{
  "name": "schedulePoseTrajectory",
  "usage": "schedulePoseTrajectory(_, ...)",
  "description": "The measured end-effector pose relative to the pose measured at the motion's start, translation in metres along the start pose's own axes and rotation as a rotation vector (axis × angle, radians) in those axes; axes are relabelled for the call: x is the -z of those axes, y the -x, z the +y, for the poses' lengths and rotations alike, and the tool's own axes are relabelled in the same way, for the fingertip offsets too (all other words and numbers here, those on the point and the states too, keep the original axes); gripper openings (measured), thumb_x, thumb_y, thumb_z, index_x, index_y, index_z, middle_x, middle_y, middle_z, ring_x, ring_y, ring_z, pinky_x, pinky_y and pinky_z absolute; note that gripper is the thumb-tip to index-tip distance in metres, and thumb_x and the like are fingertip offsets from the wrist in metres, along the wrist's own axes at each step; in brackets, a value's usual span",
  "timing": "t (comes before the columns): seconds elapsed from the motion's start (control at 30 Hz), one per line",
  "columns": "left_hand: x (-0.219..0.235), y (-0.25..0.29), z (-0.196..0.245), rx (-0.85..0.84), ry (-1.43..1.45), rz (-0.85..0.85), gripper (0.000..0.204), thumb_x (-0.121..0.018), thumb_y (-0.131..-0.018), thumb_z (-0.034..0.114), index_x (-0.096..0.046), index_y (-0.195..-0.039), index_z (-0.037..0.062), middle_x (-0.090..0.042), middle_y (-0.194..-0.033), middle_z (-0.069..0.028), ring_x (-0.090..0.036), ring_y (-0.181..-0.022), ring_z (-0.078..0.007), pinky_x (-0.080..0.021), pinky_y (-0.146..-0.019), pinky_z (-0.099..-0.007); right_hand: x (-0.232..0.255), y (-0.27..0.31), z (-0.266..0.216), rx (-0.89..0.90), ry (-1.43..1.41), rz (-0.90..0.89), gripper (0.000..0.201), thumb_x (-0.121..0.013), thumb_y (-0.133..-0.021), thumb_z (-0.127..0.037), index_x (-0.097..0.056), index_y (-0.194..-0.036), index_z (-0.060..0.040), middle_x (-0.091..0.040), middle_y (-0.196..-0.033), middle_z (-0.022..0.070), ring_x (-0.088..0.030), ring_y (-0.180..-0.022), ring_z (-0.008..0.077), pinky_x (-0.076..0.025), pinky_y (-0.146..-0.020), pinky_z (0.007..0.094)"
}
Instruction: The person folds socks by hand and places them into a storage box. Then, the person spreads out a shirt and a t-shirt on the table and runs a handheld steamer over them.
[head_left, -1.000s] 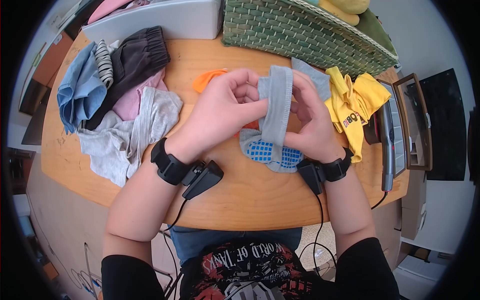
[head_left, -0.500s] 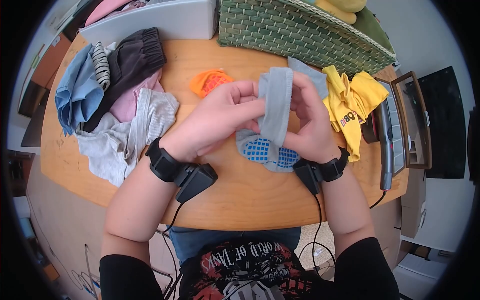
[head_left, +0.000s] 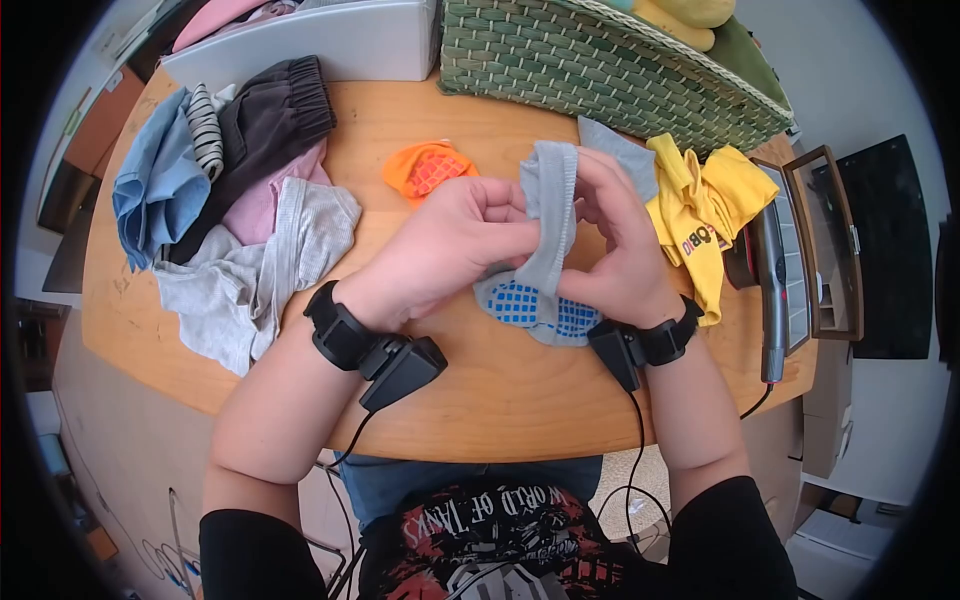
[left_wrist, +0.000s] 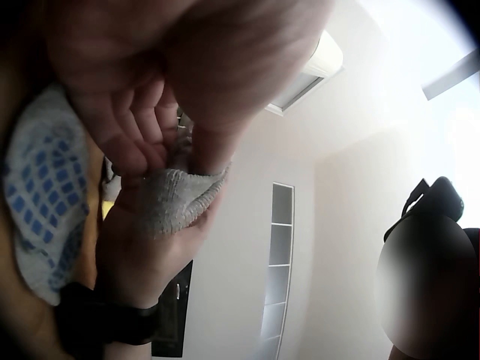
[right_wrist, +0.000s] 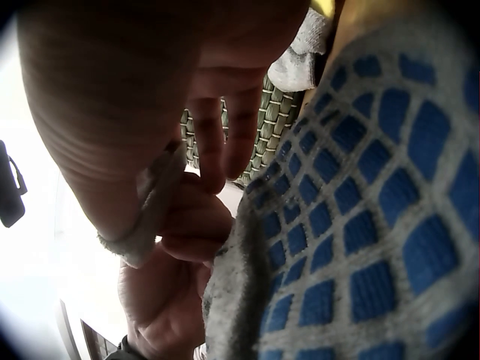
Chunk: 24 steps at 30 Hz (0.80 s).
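Both hands grip the cuff of a grey sock (head_left: 548,215) above the middle of the table. My left hand (head_left: 455,240) pinches the cuff's left side between thumb and curled fingers. From the right, my right hand (head_left: 625,245) holds the other side, thumb below and fingers behind the fabric. The sock's foot part (head_left: 515,303), printed with a blue grid, hangs below the cuff; in the right wrist view this blue grid (right_wrist: 349,195) fills much of the picture. Beyond the left hand lies an orange sock (head_left: 430,168) with a red grid.
A clothes pile (head_left: 265,190) covers the left of the wooden table (head_left: 480,410). Yellow clothing (head_left: 705,205) and a grey cloth piece (head_left: 620,155) lie at the right. Behind stand a white bin (head_left: 310,45) and a green woven basket (head_left: 600,75). A framed glass case (head_left: 825,245) is at the right edge.
The left hand has shifted slightly toward the body, uncovering the orange sock. The cuff between the hands has narrowed and bent; both hands keep their hold.
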<state>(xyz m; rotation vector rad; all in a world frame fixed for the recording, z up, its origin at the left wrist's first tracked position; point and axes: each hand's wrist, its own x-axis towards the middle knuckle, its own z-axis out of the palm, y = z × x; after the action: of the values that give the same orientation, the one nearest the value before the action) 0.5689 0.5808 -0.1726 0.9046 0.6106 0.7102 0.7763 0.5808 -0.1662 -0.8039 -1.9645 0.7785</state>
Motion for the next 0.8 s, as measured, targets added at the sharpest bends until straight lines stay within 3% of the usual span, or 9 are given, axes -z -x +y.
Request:
schedulePoseTrajectory(0.2,0.006,0.001,0.009,-0.084,-0.039,-0.004,0.029,-0.062,-0.102,0.019,-0.064,-0.124,-0.0006,-0.073,-0.109,-0.0081,-0.071,-0.094,-0.0106,-0.057,-0.084,-0.0249,-0.001,0.001,0.001,-0.053,-0.122,0.034,0.081,-0.088,-0.067,-0.012,-0.053,-0.139,-0.0046,-0.055,-0.133,0.0074,-0.061,-0.100,0.0156,-0.054,-0.077,0.0260)
schedulePoseTrajectory(0.27,0.003,0.002,0.014,-0.043,0.138,0.079,0.023,-0.066,-0.100,0.025,-0.069,-0.098,0.0023,-0.070,-0.086,-0.0025,-0.066,-0.074,-0.0083,-0.056,-0.070,-0.0218,-0.001,0.000,0.000,-0.049,-0.133,0.019,0.081,-0.088,-0.067,-0.012,-0.052,-0.139,-0.0050,-0.055,-0.133,0.0069,-0.062,-0.100,0.0153,-0.054,-0.077,0.0257)
schedulePoseTrajectory(0.37,0.002,0.003,0.015,-0.051,0.074,0.106,0.026,-0.067,-0.100,0.028,-0.070,-0.092,0.0038,-0.068,-0.082,-0.0023,-0.067,-0.071,-0.0090,-0.057,-0.067,-0.0223,0.001,0.001,0.000,-0.048,-0.157,-0.018,0.081,-0.088,-0.068,-0.012,-0.052,-0.140,-0.0054,-0.055,-0.132,0.0067,-0.062,-0.102,0.0152,-0.053,-0.077,0.0258)
schedulePoseTrajectory(0.67,0.003,0.005,0.011,0.037,0.010,0.134,0.025,-0.069,-0.097,0.027,-0.071,-0.089,0.0026,-0.069,-0.079,-0.0033,-0.066,-0.067,-0.0087,-0.057,-0.061,-0.0223,0.001,0.001,-0.004,-0.013,-0.109,-0.078,0.083,-0.090,-0.065,-0.013,-0.051,-0.138,-0.0050,-0.052,-0.131,0.0074,-0.057,-0.109,0.0182,-0.054,-0.080,0.0278)
schedulePoseTrajectory(0.73,0.003,0.006,0.012,0.037,-0.007,0.121,0.024,-0.069,-0.097,0.025,-0.071,-0.090,0.0017,-0.068,-0.078,-0.0033,-0.066,-0.066,-0.0087,-0.057,-0.061,-0.0222,0.003,0.001,-0.008,-0.106,-0.113,-0.152,0.089,-0.090,-0.063,-0.011,-0.047,-0.142,-0.0060,-0.045,-0.134,0.0059,-0.051,-0.126,0.0185,-0.046,-0.107,0.0375)
schedulePoseTrajectory(0.77,0.003,0.006,0.012,0.037,-0.023,0.108,0.023,-0.068,-0.097,0.023,-0.071,-0.091,0.0007,-0.068,-0.077,-0.0032,-0.066,-0.065,-0.0087,-0.057,-0.061,-0.0221,0.003,0.001,-0.008,-0.106,-0.113,-0.152,0.089,-0.090,-0.063,-0.011,-0.047,-0.142,-0.0060,-0.045,-0.134,0.0059,-0.051,-0.126,0.0185,-0.046,-0.107,0.0375)
schedulePoseTrajectory(0.8,0.003,0.006,0.012,0.037,-0.023,0.108,0.023,-0.068,-0.097,0.023,-0.071,-0.091,0.0007,-0.068,-0.077,-0.0032,-0.066,-0.065,-0.0087,-0.057,-0.061,-0.0221,0.003,0.001,-0.008,-0.064,-0.079,-0.130,0.087,-0.090,-0.062,-0.011,-0.049,-0.139,-0.0052,-0.047,-0.132,0.0071,-0.054,-0.118,0.0186,-0.050,-0.096,0.0339)
